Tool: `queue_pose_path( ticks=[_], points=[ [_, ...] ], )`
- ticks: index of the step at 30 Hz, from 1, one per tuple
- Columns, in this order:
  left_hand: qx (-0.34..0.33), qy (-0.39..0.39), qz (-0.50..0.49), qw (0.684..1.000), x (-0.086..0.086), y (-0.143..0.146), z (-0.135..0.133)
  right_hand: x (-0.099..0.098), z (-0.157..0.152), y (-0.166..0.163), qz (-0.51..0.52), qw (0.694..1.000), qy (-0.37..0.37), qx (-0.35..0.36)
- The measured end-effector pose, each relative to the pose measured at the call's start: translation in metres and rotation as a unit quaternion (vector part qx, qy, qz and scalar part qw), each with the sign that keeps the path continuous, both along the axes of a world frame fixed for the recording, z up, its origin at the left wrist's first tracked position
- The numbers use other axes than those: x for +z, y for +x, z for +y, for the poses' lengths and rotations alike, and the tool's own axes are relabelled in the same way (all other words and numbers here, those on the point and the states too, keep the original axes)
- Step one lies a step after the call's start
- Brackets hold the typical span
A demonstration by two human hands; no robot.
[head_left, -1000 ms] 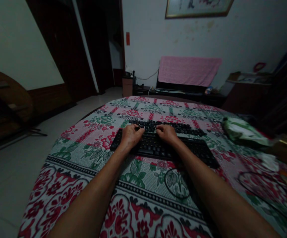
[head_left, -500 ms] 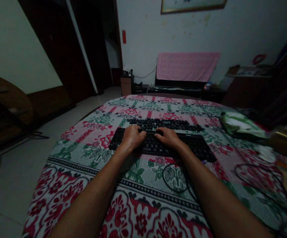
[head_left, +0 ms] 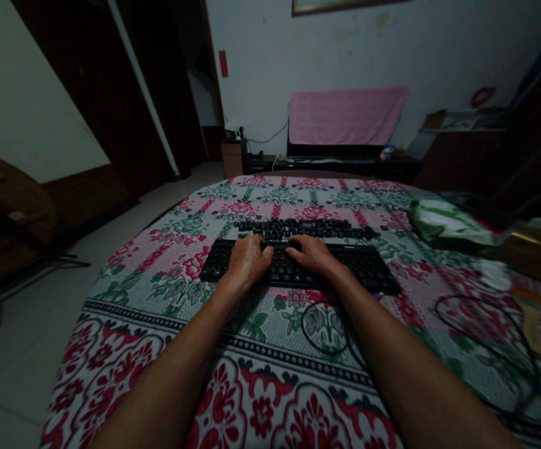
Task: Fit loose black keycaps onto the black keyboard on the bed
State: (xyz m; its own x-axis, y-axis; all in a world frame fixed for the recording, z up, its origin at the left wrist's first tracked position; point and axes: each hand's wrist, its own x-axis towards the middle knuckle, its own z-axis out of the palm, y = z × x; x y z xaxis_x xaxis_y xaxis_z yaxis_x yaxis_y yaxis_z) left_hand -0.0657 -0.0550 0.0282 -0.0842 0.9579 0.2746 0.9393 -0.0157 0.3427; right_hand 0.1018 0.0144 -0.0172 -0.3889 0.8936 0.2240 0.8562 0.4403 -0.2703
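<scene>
A black keyboard (head_left: 368, 269) lies on a round table under a floral red, green and white cloth (head_left: 171, 280). My left hand (head_left: 248, 260) rests on the left half of its keys, fingers curled down and apart. My right hand (head_left: 312, 252) rests on the middle keys beside it, fingers also spread downward. Neither hand holds anything. A second black keyboard (head_left: 305, 229) lies just behind the first, touching no hand. A thin black cable loop (head_left: 304, 324) lies on the cloth between my forearms.
A green and white bag (head_left: 443, 224) sits at the right of the table, with black cables (head_left: 490, 349) and small items nearer the edge. Behind stands a low cabinet with a pink cloth (head_left: 345, 115). A dark doorway (head_left: 171, 93) and tiled floor (head_left: 12, 355) are left.
The view has tilted down slightly. My right hand has shifted a little left on the keys, and both hands stay on the near keyboard.
</scene>
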Motion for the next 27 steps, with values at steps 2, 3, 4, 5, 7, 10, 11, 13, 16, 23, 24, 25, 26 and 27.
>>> queue_pose_path(
  ticks=[2, 3, 4, 5, 7, 10, 11, 13, 16, 23, 24, 25, 26, 27],
  points=[
    [0.001, -0.001, 0.011, 1.000, -0.001, 0.000, 0.000, 0.000, -0.001, 0.000, -0.001, 1.000, 0.003, 0.001],
    [0.001, -0.002, 0.015, 1.000, -0.001, 0.000, 0.001, 0.000, -0.001, 0.000, -0.001, 1.000, 0.005, 0.002],
    [0.001, -0.002, 0.018, 1.000, -0.002, 0.000, 0.001, 0.000, -0.001, 0.000, 0.000, 1.000, 0.006, 0.001],
    [0.000, -0.003, 0.020, 1.000, -0.002, 0.000, 0.001, -0.001, -0.001, 0.000, 0.000, 1.000, 0.006, 0.000],
    [-0.001, -0.003, 0.026, 1.000, -0.002, 0.001, 0.000, -0.001, -0.001, 0.000, -0.003, 1.000, 0.007, 0.001],
    [0.005, -0.001, 0.039, 0.999, -0.003, 0.006, -0.003, -0.001, -0.001, 0.000, -0.008, 1.000, 0.009, 0.004],
    [0.008, 0.001, 0.043, 0.999, -0.004, 0.009, -0.004, -0.002, -0.001, 0.000, -0.009, 1.000, 0.008, 0.004],
    [0.013, 0.004, 0.045, 0.999, -0.005, 0.013, -0.006, -0.002, -0.001, -0.001, -0.009, 1.000, 0.005, 0.002],
    [0.011, 0.009, 0.031, 0.999, -0.008, 0.010, -0.003, -0.002, -0.002, -0.001, -0.007, 1.000, 0.004, -0.001],
    [0.023, -0.024, -0.134, 0.990, -0.021, -0.020, 0.021, -0.002, -0.002, 0.001, -0.009, 1.000, 0.014, 0.006],
    [0.023, -0.022, -0.142, 0.989, -0.022, -0.021, 0.022, -0.002, -0.002, 0.001, -0.010, 1.000, 0.014, 0.007],
    [0.024, -0.025, -0.150, 0.988, -0.023, -0.022, 0.023, -0.003, -0.002, 0.001, -0.011, 1.000, 0.015, 0.007],
    [0.026, -0.032, -0.157, 0.987, -0.022, -0.021, 0.022, -0.003, -0.002, 0.001, -0.011, 1.000, 0.016, 0.008],
    [0.027, -0.038, -0.160, 0.986, -0.021, -0.020, 0.021, -0.003, -0.002, 0.001, -0.011, 1.000, 0.018, 0.008]
  ],
)
